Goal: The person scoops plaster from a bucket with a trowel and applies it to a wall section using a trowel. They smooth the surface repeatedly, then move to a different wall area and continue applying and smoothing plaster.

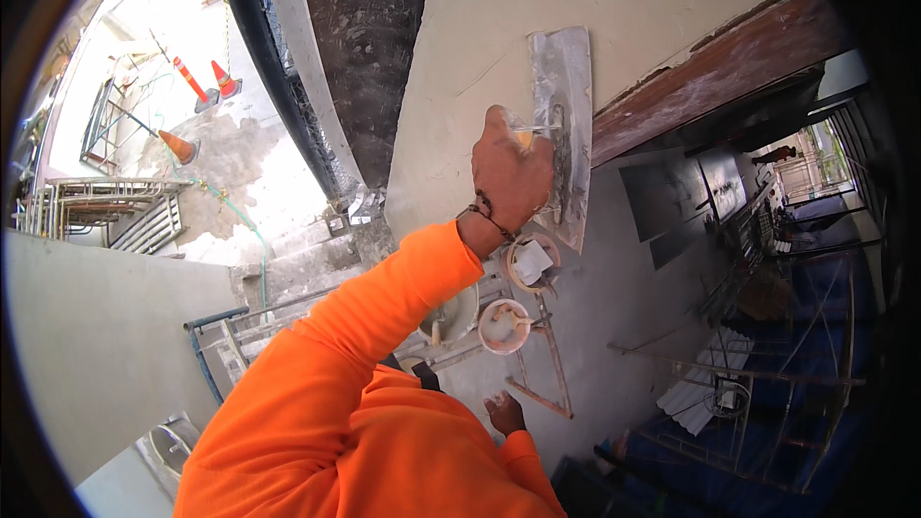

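My left hand [516,173] is closed round the handle of a long steel plastering trowel [563,62]. The trowel's blade lies against or very close to the pale plastered wall [480,48], beside a reddish-brown beam [720,67]. Down near my body, my right hand [505,413] hangs with its fingers partly apart and nothing visible in them. Below the trowel stands a small bucket [503,328] with whitish paste and a tool in it. Another bucket [530,263] holds a white piece, and my left wrist partly covers its view.
Metal scaffold tubes [556,374] run beneath me around the buckets. At the far left are orange traffic cones [178,147], stacked metal frames [106,206] and a green hose [251,225]. A dark post [283,67] rises left of the wall. More scaffolding [743,374] stands at the right.
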`<state>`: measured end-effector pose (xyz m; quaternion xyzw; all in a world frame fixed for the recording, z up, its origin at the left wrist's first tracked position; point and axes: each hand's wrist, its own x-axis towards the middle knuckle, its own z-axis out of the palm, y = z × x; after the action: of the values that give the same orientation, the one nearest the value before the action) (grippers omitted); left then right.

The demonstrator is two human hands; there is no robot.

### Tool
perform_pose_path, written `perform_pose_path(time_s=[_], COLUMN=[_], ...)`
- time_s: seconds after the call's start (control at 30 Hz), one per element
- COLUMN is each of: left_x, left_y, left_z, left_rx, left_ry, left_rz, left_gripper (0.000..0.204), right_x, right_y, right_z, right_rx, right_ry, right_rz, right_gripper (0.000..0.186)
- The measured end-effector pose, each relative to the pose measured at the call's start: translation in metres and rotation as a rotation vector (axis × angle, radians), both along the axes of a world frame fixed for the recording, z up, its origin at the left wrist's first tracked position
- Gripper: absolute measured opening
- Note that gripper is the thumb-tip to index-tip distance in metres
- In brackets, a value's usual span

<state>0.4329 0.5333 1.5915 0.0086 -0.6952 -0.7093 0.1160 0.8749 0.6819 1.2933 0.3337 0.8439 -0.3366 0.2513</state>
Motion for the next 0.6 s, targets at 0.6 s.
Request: perform_pose_path(time_s=[0.6], left_x=[-0.011], left_y=[-0.064], left_z=[-0.204], left_rx=[0.211], left_ry=[-0.415], left_rz=[-0.072], left_gripper=[0.024], right_x=[0.023], right_y=[-0.022], right_z=[0.004], right_rx=[0.013], right_ry=[-0.152], right_rz=[-0.074], right_gripper=[0.054])
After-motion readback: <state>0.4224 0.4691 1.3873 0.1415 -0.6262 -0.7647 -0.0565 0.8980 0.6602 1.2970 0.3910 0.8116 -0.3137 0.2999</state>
